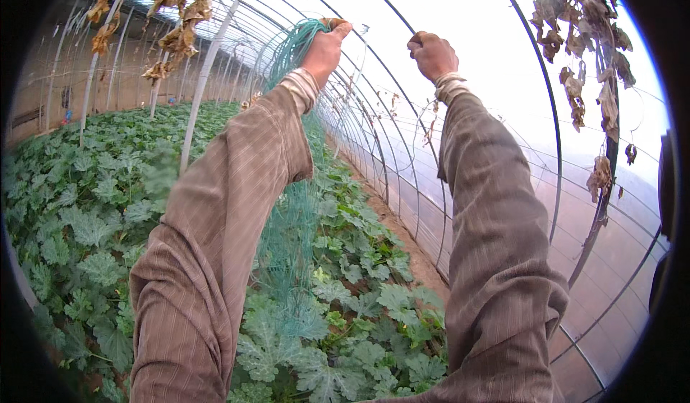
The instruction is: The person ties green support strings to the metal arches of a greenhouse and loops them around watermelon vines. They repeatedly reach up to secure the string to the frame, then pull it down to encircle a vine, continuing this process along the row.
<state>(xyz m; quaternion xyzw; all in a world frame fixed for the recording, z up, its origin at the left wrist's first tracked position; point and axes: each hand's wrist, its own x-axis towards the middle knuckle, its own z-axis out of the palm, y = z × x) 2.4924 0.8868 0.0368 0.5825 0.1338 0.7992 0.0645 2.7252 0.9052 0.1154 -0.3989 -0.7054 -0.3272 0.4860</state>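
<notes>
Both arms reach up in brown striped sleeves. My left hand (325, 50) is closed on a thick bundle of green twine (294, 44), whose strands hang down past the left forearm to the leaves below. Up and to the right of it, my right hand (434, 57) is raised with its fingers curled, close to a dark curved greenhouse rib (389, 4). Whether it holds a strand or touches the rib cannot be made out.
Leafy squash-like plants (97, 225) cover the ground below and to the left. Pale support posts (207, 77) stand at the left. Dried leaves (183, 25) hang at the upper left, more withered leaves (606, 68) at the right. A bare soil strip (409, 246) runs beside the plastic film wall (517, 209).
</notes>
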